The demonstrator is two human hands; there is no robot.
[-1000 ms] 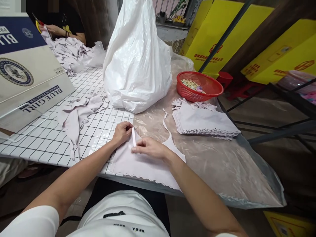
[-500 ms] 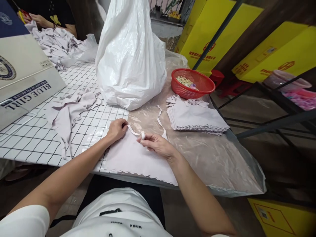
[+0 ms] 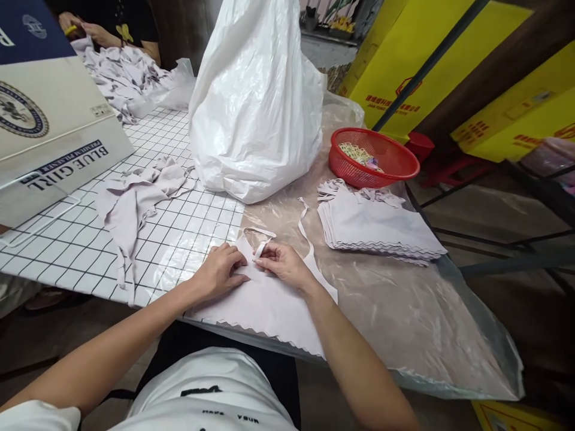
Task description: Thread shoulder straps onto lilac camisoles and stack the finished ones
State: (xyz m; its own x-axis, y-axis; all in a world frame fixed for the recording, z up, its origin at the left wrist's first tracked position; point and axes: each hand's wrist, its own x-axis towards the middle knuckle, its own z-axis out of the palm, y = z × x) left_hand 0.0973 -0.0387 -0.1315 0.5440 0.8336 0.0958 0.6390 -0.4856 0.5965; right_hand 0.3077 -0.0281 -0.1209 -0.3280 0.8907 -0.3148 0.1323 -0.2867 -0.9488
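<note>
A pale grey fabric pouch with a zigzag-cut edge lies flat at the table's near edge. My left hand rests on its upper left corner, fingers curled and pressing the cloth. My right hand pinches the pouch's white drawstring ribbon just beside it. A loop of that ribbon curls on the table above both hands, and a second strand trails away to the right.
A stack of finished pouches lies to the right, with a red basket behind it. A big white plastic bag stands in the middle. Loose grey cloth and a cardboard box sit left. Another person's hands work far left.
My left hand let go of the ribbon's end and dropped onto the pouch corner. My right hand drew the ribbon inward, and a loop now lies above the hands.
</note>
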